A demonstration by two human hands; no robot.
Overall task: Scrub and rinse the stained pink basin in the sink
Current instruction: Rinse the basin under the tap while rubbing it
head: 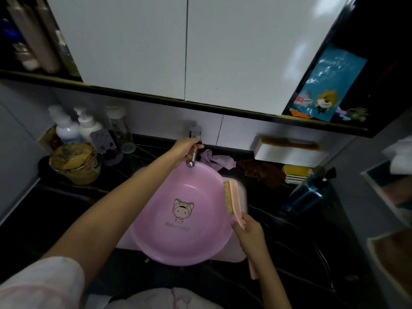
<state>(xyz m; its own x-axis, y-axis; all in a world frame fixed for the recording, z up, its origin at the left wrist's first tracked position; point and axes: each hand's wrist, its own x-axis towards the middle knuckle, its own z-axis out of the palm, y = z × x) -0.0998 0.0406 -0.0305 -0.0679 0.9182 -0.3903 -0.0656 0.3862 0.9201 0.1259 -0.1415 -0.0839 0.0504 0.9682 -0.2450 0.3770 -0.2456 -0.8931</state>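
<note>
A round pink basin (156, 219) with a cartoon figure printed on its bottom sits in the sink (242, 192), filling most of it. My left hand (184, 150) reaches to the back and grips the chrome tap (193, 156), whose spout hangs over the basin's far rim. My right hand (247, 233) holds a pink scrub brush (233, 197) by its long handle at the basin's right rim. The tan bristles face left, above the basin. I see no water running.
Bottles (77, 128) and a lidded tub (74, 162) stand at the back left on the dark counter. A purple cloth (217, 160), a brown cloth (263, 171), a sponge (296, 171) and a blue pump bottle (310, 192) lie at the right. White cabinets hang overhead.
</note>
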